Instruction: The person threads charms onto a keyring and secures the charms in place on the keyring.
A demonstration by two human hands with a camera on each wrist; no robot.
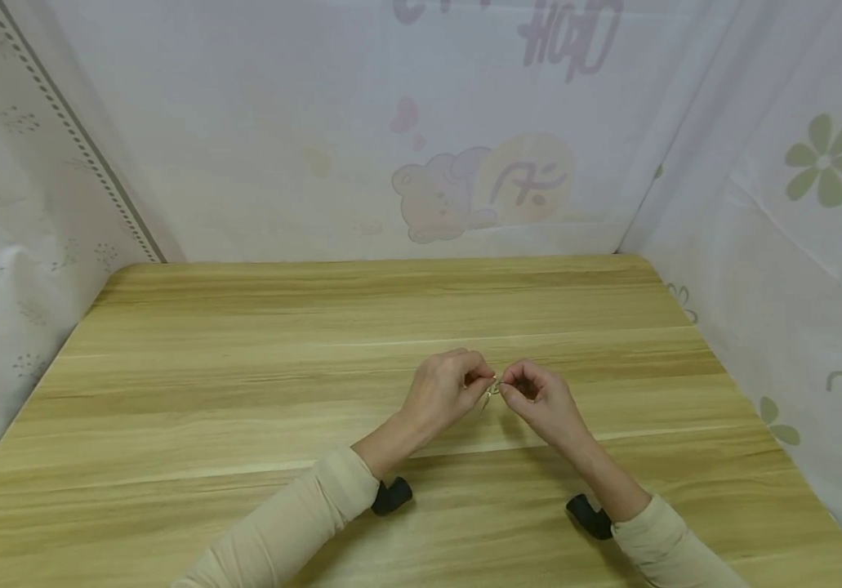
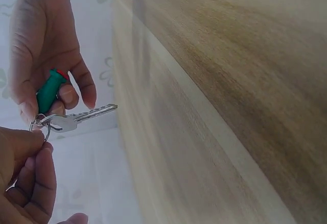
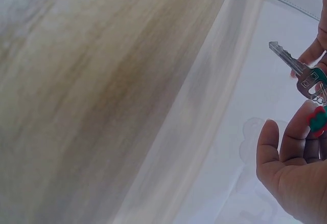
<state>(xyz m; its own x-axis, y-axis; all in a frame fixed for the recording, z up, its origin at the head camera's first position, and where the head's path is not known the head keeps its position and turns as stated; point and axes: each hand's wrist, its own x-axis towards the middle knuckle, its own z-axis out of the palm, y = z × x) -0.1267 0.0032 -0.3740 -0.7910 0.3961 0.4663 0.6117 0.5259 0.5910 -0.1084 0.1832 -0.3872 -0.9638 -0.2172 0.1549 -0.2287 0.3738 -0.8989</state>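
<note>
Both hands meet above the wooden table, just right of its middle. My left hand (image 1: 438, 388) pinches a thin metal key ring (image 2: 48, 133) between thumb and finger. A silver key (image 2: 64, 123) hangs on that ring, its toothed blade pointing away from the hands in the left wrist view. Opposite, my right hand (image 1: 541, 400) holds a small green and red keychain charm (image 2: 49, 92), with fingers curled about it. The same charm (image 3: 319, 121) shows at the edge of the right wrist view, partly cut off, below the key (image 3: 288, 59).
A wood-grain table (image 1: 229, 351) spreads beneath the hands. Pale printed curtains (image 1: 259, 131) stand behind it and along both sides. Dark curved pieces, one black (image 1: 393, 496) and another black (image 1: 590, 517), sit at the two wrists.
</note>
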